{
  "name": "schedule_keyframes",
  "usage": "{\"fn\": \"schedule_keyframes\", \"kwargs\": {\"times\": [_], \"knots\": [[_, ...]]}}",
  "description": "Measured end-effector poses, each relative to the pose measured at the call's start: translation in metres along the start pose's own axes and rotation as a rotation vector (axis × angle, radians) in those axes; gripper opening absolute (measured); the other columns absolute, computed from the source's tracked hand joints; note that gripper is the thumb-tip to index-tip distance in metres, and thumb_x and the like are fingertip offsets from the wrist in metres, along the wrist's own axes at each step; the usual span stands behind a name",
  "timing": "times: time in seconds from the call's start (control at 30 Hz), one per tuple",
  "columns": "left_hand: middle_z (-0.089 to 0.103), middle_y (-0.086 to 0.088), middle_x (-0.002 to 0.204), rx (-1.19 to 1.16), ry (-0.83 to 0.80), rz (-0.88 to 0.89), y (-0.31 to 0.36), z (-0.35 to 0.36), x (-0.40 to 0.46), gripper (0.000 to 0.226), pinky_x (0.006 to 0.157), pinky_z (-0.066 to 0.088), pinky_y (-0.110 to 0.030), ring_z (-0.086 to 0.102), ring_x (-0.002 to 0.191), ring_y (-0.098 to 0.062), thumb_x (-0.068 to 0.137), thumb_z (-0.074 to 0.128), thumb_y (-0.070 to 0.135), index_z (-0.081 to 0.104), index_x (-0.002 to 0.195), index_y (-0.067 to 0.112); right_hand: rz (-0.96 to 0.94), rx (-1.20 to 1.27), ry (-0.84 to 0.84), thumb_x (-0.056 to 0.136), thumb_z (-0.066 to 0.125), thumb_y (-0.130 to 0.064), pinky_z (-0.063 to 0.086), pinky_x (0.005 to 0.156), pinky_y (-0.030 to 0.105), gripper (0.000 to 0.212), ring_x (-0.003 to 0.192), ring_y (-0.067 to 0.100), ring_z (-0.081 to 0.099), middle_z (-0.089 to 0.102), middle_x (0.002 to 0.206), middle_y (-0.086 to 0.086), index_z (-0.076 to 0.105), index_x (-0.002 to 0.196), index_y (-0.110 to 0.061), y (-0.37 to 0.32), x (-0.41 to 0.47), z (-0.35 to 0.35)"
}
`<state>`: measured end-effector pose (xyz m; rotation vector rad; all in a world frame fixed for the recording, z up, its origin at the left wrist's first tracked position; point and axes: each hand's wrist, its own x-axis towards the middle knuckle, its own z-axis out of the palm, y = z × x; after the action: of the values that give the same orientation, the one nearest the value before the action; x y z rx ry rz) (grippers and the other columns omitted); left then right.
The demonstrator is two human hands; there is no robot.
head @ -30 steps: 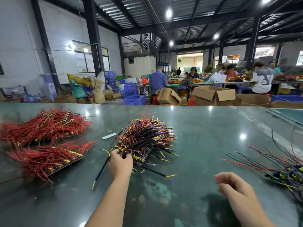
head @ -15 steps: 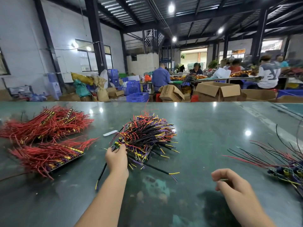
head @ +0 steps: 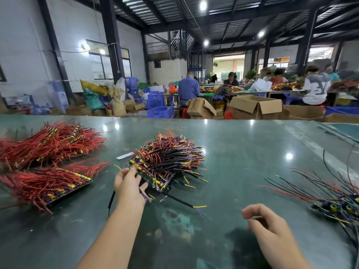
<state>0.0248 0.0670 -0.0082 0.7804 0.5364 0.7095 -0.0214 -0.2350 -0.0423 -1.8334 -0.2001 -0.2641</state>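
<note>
Wire bundle of black, red, yellow and purple strands lies mid-table. The person's left grip holds the bundle's near left edge, fingers curled round it. The right grip hovers above the near right of the table, fingers curled; I cannot tell whether it pinches anything. Two red wire piles lie far left, and loose wires lie at the right edge.
</note>
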Motion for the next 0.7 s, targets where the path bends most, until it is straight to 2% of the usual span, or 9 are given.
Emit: {"fn": "schedule_keyframes", "kwargs": {"times": [0.07,0.23,0.3,0.37,0.43,0.5,0.57,0.63,0.7], "knots": [[0.059,-0.001,0.096,-0.078,0.004,0.005,-0.001,0.002,-0.007,0.028,0.089,0.044,-0.049,0.054,0.093,-0.02,0.094,0.056,0.008,0.042,0.074,0.022,-0.005,0.0,-0.008,0.078,0.052,0.015,0.036,0.051,0.015,0.038,0.057,0.018,0.05,0.063,0.057,-0.008,0.066,0.069,-0.019,-0.002,-0.002,-0.001],[0.054,-0.001,0.074,-0.188,0.012,0.013,-0.002,0.006,-0.013,0.032,0.085,0.05,-0.037,0.051,0.066,-0.012,0.089,0.062,0.003,0.039,0.076,0.021,-0.006,0.008,-0.04,0.08,0.051,0.013,0.033,0.046,0.014,0.035,0.047,0.005,0.043,0.059,0.058,-0.006,0.065,0.072,-0.017,-0.006,-0.005,-0.003],[0.053,0.0,0.068,-0.185,0.017,-0.007,-0.004,0.009,-0.01,0.032,0.069,0.052,-0.024,0.05,0.059,-0.009,0.085,0.068,0.005,0.042,0.074,0.019,-0.001,0.012,-0.042,0.08,0.051,0.013,0.032,0.045,0.012,0.034,0.045,0.002,0.041,0.06,0.056,-0.008,0.065,0.072,-0.017,-0.005,-0.005,-0.002],[0.047,0.0,0.064,-0.098,-0.009,-0.026,-0.009,0.012,-0.007,0.031,0.046,0.043,-0.014,0.042,0.052,-0.008,0.082,0.07,0.001,0.045,0.069,0.016,0.001,0.007,-0.045,0.08,0.051,0.012,0.032,0.047,0.012,0.035,0.046,0.001,0.042,0.061,0.056,-0.013,0.065,0.072,-0.019,-0.004,-0.005,-0.002],[0.047,-0.004,0.066,0.035,-0.058,-0.027,-0.015,0.012,-0.003,0.029,0.039,0.039,-0.013,0.043,0.053,-0.011,0.08,0.067,-0.007,0.048,0.067,0.011,0.002,0.005,-0.046,0.08,0.051,0.011,0.033,0.047,0.012,0.035,0.047,0.001,0.043,0.06,0.056,-0.014,0.065,0.071,-0.02,-0.003,-0.006,-0.001],[0.054,-0.006,0.069,0.16,-0.116,0.024,-0.021,0.008,0.001,0.027,0.052,0.046,-0.018,0.052,0.056,-0.014,0.079,0.066,-0.01,0.051,0.069,0.011,0.008,0.008,-0.041,0.08,0.051,0.01,0.033,0.046,0.014,0.035,0.047,0.003,0.041,0.059,0.056,-0.012,0.065,0.071,-0.021,-0.002,-0.006,0.0],[0.063,-0.004,0.079,0.331,-0.193,0.186,-0.026,0.005,0.002,0.02,0.071,0.049,-0.029,0.06,0.071,-0.019,0.08,0.068,-0.004,0.058,0.08,0.013,0.012,0.016,-0.042,0.08,0.05,0.009,0.031,0.044,0.013,0.035,0.045,0.004,0.038,0.057,0.054,-0.012,0.065,0.071,-0.022,-0.001,-0.007,0.002],[0.066,0.001,0.09,0.49,-0.244,0.335,-0.032,0.004,-0.001,0.026,0.079,0.047,-0.031,0.061,0.084,-0.018,0.079,0.071,0.002,0.058,0.095,0.017,0.008,0.008,-0.053,0.08,0.05,0.007,0.031,0.044,0.012,0.036,0.044,0.003,0.038,0.057,0.055,-0.014,0.064,0.07,-0.024,-0.002,-0.007,0.002],[0.066,-0.003,0.099,0.477,-0.269,0.338,-0.037,0.006,-0.004,0.032,0.084,0.047,-0.033,0.061,0.089,-0.019,0.08,0.069,0.0,0.054,0.101,0.018,0.005,-0.004,-0.061,0.08,0.049,0.006,0.031,0.045,0.012,0.036,0.044,0.003,0.038,0.059,0.057,-0.013,0.064,0.07,-0.026,-0.002,-0.007,0.002]]}}
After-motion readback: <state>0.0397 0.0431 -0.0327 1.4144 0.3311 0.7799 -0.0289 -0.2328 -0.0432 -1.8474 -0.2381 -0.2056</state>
